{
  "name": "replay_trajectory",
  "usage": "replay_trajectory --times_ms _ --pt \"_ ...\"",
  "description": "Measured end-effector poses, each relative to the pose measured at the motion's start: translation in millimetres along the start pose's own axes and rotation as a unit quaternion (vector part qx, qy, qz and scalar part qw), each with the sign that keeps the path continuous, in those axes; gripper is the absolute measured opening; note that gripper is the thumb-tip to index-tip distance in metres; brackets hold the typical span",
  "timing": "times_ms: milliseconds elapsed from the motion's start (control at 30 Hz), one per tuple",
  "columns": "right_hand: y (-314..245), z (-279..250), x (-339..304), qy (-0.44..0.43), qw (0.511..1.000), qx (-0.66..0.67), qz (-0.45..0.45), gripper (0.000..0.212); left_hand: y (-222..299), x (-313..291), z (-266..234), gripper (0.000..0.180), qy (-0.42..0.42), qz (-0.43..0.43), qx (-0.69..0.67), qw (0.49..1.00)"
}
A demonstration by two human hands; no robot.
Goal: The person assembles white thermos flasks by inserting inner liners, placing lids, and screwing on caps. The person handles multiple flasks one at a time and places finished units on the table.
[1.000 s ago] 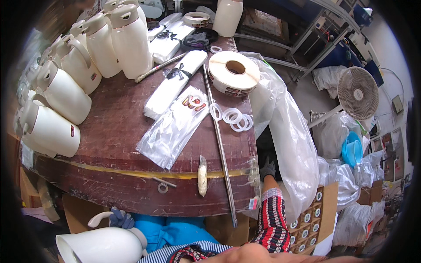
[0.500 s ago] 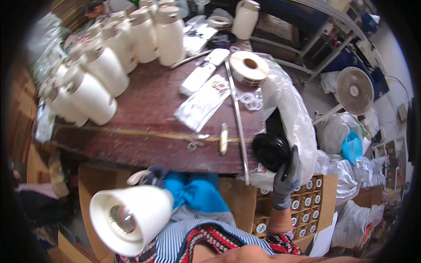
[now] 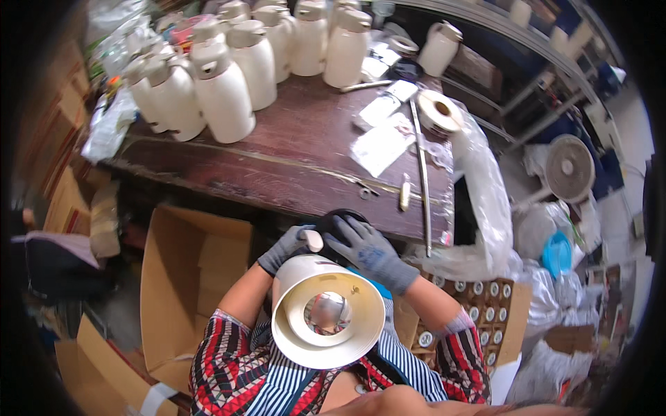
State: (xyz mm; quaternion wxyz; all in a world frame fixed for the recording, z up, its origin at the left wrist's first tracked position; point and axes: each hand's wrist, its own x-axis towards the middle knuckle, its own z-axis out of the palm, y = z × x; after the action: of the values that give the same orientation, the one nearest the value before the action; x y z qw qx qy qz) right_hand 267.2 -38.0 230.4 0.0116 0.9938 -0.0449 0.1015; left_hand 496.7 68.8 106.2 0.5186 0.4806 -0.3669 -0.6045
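A white vacuum jug body lies across my lap with its wide open end toward me, showing a ring and a shiny round liner inside. My left hand, in a grey glove, is closed around the jug at its handle. At the far end of the jug is a black round piece, partly covered by my fingers. My gloved right hand rests over this piece with its fingers curled on it. Whether the piece touches the jug is hidden.
Several white jugs stand on the dark red table. A label roll, metal strip and plastic bags lie at right. An open carton stands left; a divided box of parts right.
My right hand has brought the black round piece from the table's right edge to the jug. The jug has moved right to the middle, and the view has shifted.
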Motion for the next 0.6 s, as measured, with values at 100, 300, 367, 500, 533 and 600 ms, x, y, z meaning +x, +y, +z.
replay_trajectory --times_ms 100,300,367,500,533,600 --pt "-19 15 8 0.002 0.993 0.007 0.116 0.041 -58 27 -30 0.019 0.016 -0.073 -0.172 0.982" --pt "-32 12 22 0.061 0.957 -0.205 0.194 0.047 -46 3 -15 0.018 0.051 0.022 -0.102 0.993" --pt "-11 32 -1 0.145 0.975 -0.140 0.089 0.056 -50 12 -5 0.018 0.031 0.023 -0.109 0.993" --pt "-31 6 -4 0.031 0.980 0.006 0.195 0.035 -56 7 -5 0.018 0.031 0.023 -0.110 0.993" --pt "-30 21 1 0.004 0.967 -0.015 0.256 0.033 -57 6 -6 0.018 0.032 0.025 -0.113 0.993" --pt "-27 15 20 -0.134 0.946 -0.015 0.296 0.045 -61 5 -7 0.018 0.036 0.031 -0.121 0.992"
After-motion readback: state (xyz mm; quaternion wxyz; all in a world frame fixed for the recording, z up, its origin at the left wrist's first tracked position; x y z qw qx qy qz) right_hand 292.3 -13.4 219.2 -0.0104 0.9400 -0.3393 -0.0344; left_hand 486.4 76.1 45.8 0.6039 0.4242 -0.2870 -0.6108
